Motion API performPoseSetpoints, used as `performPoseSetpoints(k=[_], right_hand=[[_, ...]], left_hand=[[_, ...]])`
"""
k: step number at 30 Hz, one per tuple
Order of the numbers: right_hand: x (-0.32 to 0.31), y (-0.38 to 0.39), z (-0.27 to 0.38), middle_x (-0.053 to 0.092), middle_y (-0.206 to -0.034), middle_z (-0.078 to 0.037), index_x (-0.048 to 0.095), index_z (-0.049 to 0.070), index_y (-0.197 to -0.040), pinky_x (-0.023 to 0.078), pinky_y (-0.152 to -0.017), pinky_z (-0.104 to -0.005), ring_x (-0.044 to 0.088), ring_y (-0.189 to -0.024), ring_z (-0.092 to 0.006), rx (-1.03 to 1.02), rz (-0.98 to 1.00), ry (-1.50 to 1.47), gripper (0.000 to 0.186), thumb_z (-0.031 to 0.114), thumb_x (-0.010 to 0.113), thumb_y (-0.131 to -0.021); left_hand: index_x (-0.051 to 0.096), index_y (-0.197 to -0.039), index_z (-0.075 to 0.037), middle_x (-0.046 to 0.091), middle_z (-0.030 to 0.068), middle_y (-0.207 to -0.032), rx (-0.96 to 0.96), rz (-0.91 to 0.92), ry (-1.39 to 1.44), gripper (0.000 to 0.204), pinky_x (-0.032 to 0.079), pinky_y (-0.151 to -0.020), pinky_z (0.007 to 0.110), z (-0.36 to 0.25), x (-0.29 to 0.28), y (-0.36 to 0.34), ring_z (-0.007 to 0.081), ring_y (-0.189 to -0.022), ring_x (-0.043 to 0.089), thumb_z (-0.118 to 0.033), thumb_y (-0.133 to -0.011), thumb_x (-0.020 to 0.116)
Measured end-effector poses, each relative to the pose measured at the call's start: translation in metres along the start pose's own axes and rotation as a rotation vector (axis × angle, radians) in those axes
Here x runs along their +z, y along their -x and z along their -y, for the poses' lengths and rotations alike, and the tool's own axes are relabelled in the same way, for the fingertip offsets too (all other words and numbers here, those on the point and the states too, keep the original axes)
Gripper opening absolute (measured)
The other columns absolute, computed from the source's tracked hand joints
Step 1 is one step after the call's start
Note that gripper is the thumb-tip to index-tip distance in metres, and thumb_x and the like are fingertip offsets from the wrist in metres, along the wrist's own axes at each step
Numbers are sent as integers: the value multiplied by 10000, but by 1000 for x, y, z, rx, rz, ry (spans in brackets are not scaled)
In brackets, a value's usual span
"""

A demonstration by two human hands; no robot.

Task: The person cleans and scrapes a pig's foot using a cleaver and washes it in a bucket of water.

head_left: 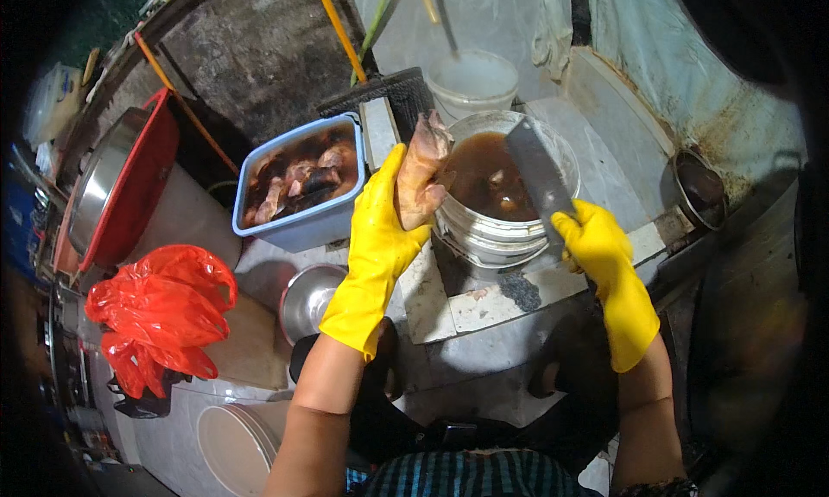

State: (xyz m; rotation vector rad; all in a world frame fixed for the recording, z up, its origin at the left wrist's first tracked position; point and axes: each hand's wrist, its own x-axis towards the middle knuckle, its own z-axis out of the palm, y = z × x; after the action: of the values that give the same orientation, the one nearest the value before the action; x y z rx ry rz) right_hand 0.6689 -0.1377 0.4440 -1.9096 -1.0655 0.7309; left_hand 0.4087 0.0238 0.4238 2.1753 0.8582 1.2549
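Bright yellow rubber gloves cover the left hand and the right hand, lightly creased, with wide plain cuffs that end partway along bare forearms. The torso wears a teal-and-black striped top; dark patterned cloth edges the right arm, and the legwear is black, its detail lost in shadow
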Motion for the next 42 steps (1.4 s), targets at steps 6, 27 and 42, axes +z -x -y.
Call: performPoseSetpoints(k=[6, 27, 42], right_hand=[[5, 13, 28, 640, -709, -19, 717, 50, -1115, 427, -523, -236, 540, -533, -77, -60, -61, -354, 236, 257, 663, -1013], [35, 17, 38, 671, -743, -95, 704, 16, -1054, 468, -557, -297, 589, -568, -145, -268, -185, -12, 239, 240, 705, -969], [22, 24, 48, 680, -803, -183, 689, 27, -991, 516, -623, -379, 674, -692, -343, -389, -156, -76, 185, 211, 672, -981]], left_hand=[[453, -1489, -18, 624, 126, -1305, -540, 189, 1059, 820, 576, -888, 364, -20, -2, 3, 248, -1108, 662, -24, -746, 800], [479, -1479, -12, 605, 107, -1362, -489, 296, 811, 952, 527, -972, 346, -15, 29, 22, 232, -1225, 605, -7, -629, 907], [492, -1476, -8, 592, 127, -1391, -531, 423, 934, 1040, 433, -1104, 380, -24, 36, 22, 244, -1288, 572, -171, -572, 980]])
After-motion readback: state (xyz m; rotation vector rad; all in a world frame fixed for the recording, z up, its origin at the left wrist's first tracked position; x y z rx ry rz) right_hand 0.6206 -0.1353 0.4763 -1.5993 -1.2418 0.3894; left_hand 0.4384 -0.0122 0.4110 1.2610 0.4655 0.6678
